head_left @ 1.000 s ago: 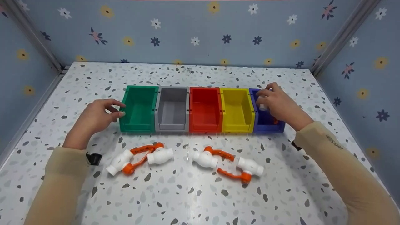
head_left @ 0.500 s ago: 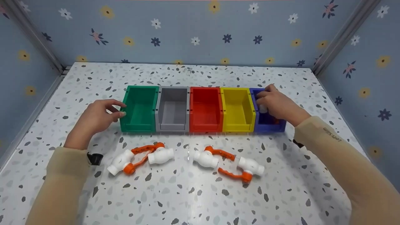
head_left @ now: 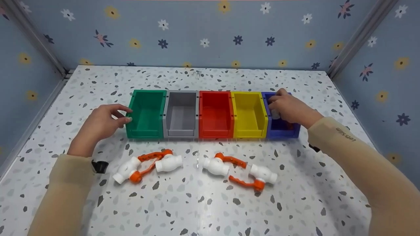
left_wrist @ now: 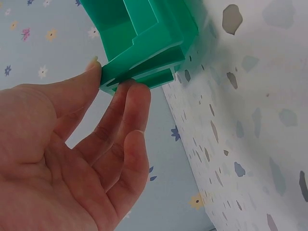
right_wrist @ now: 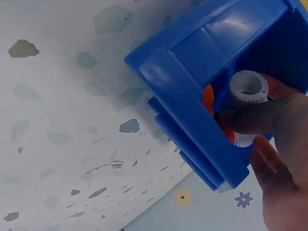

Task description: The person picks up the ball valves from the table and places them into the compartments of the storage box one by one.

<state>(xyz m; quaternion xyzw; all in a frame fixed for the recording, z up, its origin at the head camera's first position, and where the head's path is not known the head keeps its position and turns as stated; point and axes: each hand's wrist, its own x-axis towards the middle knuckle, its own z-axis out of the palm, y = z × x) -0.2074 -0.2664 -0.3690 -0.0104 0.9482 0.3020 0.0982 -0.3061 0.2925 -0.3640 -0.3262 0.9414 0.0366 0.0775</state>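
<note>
At the left end of the bin row, my left hand (head_left: pixel 101 123) pinches the side edge of the green bin (head_left: pixel 144 134) between thumb and fingers. The left wrist view shows the thumb on that green bin (left_wrist: pixel 144 53) and fingertips under its edge. My right hand (head_left: pixel 290 106) reaches into the blue bin (head_left: pixel 283 134) at the other end. There it grips a white ball valve (right_wrist: pixel 248 86) with an orange handle (right_wrist: pixel 208 98), inside the blue bin (right_wrist: pixel 187 91) in the right wrist view. The hand covers part of the valve.
Between the end bins stand a grey bin (head_left: pixel 181 132), a red bin (head_left: pixel 216 133) and a yellow bin (head_left: pixel 250 133), joined in one row. Several white ball valves (head_left: pixel 169 164) with orange handles lie in front on the speckled table (head_left: pixel 197 209). Flowered panels (head_left: pixel 203 29) enclose the table.
My right hand has sunk slightly lower into the blue bin with the ball valve. The left hand stays at the green bin, and the valves on the table have not moved.
</note>
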